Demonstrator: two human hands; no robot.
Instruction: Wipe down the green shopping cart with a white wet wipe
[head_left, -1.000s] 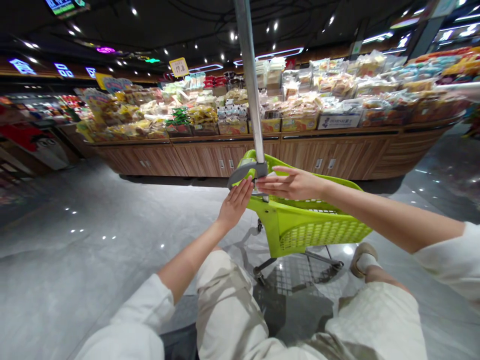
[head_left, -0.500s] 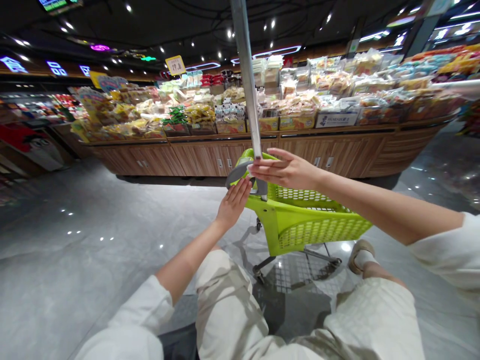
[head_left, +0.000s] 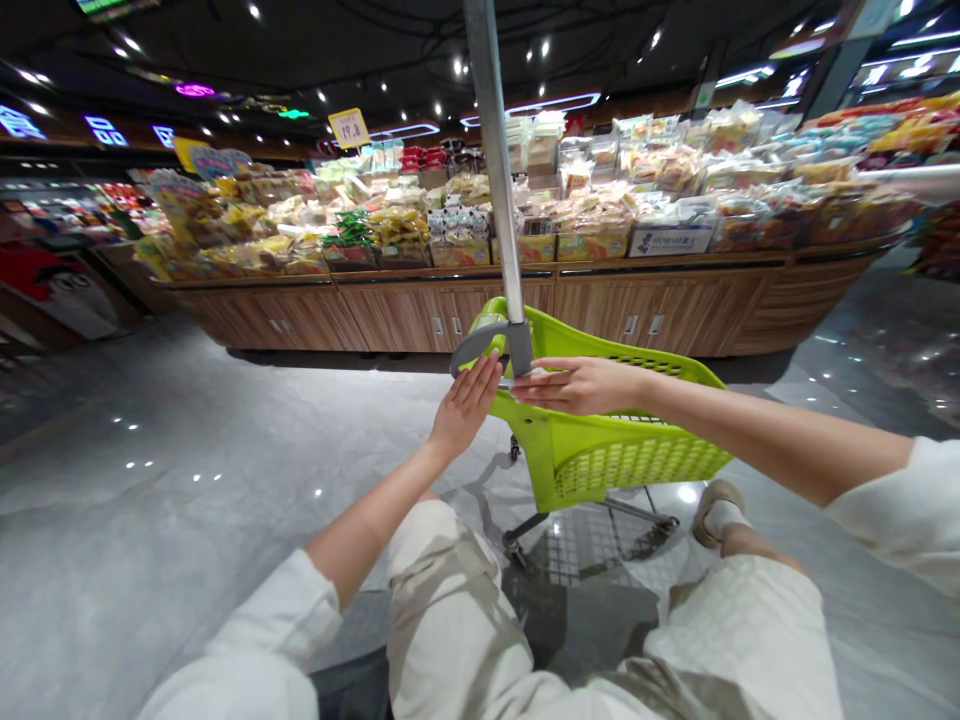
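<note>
Lime-green cart, grey handle between open left hand and right hand, neither grip closed, price sign reading 19.8

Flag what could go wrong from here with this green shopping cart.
The left hand lies open at the grey cart handle, and the right hand is flat beside it, neither clearly gripping. The lime-green shopping cart might therefore roll away across the glossy tile floor. Its tall metal pole could then strike the wooden display counter, possibly toppling the stacked packaged food.
</note>
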